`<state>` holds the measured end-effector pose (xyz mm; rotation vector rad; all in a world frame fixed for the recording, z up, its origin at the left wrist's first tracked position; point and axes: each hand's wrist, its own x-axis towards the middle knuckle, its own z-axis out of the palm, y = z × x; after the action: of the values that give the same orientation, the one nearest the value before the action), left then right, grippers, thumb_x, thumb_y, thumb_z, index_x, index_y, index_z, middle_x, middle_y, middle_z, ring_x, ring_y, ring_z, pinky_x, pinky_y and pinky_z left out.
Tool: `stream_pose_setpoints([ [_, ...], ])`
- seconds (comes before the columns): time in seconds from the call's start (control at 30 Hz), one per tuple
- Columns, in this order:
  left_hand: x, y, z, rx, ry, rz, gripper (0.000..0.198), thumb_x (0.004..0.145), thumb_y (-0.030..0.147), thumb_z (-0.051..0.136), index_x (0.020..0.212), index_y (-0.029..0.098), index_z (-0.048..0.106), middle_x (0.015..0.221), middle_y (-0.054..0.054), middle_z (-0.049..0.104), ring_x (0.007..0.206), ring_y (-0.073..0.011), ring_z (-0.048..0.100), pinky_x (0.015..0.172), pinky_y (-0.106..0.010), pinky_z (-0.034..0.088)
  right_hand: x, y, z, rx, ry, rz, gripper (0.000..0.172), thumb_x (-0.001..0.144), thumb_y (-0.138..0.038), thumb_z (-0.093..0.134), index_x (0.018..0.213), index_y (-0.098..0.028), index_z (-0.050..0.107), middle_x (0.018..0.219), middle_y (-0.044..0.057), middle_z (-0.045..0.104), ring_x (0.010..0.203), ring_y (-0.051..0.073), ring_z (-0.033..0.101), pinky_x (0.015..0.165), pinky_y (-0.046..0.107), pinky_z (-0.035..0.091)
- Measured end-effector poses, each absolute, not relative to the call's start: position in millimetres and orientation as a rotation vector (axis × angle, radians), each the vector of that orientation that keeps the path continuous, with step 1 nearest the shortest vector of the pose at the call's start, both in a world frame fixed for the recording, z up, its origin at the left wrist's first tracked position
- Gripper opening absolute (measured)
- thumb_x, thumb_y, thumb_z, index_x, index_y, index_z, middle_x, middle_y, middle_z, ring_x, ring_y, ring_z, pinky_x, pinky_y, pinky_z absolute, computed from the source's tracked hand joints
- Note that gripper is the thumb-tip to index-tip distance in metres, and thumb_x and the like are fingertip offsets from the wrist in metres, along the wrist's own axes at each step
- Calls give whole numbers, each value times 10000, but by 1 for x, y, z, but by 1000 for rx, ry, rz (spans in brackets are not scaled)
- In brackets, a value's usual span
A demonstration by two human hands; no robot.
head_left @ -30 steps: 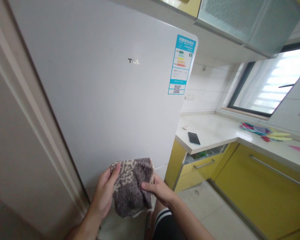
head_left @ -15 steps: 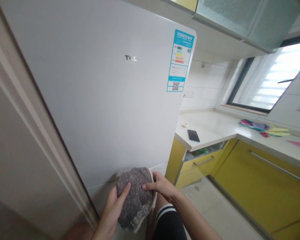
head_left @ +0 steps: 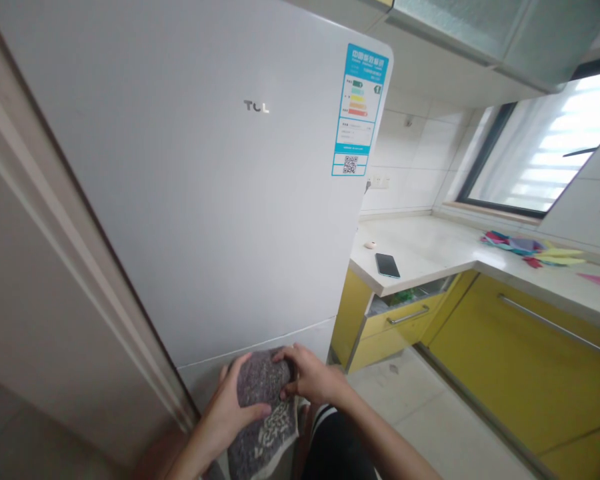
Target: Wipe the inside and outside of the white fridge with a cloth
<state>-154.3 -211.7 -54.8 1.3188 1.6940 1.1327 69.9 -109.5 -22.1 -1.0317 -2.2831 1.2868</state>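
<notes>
A grey-brown cloth (head_left: 265,387) with a pale leafy pattern and a light edge is bunched between my hands, low in front of the refrigerator (head_left: 220,233). My left hand (head_left: 235,407) grips its left side, thumb lying across the front. On the upper right, my right hand (head_left: 305,377) pinches the cloth between curled fingers and thumb. The lower part of the cloth hangs down below my hands. Fingers behind the cloth are hidden.
To the right, a white counter (head_left: 425,240) carries a phone (head_left: 387,265), a small pale object (head_left: 371,245) and several coloured cloths (head_left: 530,248). Yellow cabinets (head_left: 530,360) stand below it. A door frame (head_left: 80,200) runs along the left. My knee is beneath my hands.
My hands have shifted on the cloth, the right curling its fingers over the top. The cloth has turned and dropped lower, showing more of its pale pattern.
</notes>
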Motion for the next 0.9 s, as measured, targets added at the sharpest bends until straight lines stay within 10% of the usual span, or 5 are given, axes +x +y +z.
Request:
stream_pose_setpoints([
  [0.23,-140,-216,-77,1506,1941,576,1116,583,90,779,1632,184,410,1397,-123,548,1388,-309,589,1163,-349,458,60,-92,-36,-1049,-2684,989,703,676,-89,839,1355,-239,733,1200,88,655,1113,238,590,1000,303,479],
  [0.47,-152,-201,-41,1720,2232,186,561,839,329,737,1380,193,675,1280,-177,711,1215,-388,693,1001,-449,505,64,-69,-43,-1079,-2442,1244,684,701,-102,850,1359,-238,723,1206,19,727,1121,213,646,952,257,467],
  [0.67,-187,-179,-34,1438,1695,652,496,671,485,852,1034,164,748,965,-81,808,970,-318,740,832,-367,539,63,-66,-5,-966,-2660,1108,503,697,-140,904,1178,-229,788,976,-21,717,893,149,619,751,203,407],
  [0.9,-190,-183,-22,1201,1380,1001,525,687,590,903,960,151,812,959,-85,824,955,-306,741,960,-429,568,68,-58,38,-1019,-2652,762,341,656,-268,976,930,-167,801,1076,96,684,1075,246,598,917,308,451],
])
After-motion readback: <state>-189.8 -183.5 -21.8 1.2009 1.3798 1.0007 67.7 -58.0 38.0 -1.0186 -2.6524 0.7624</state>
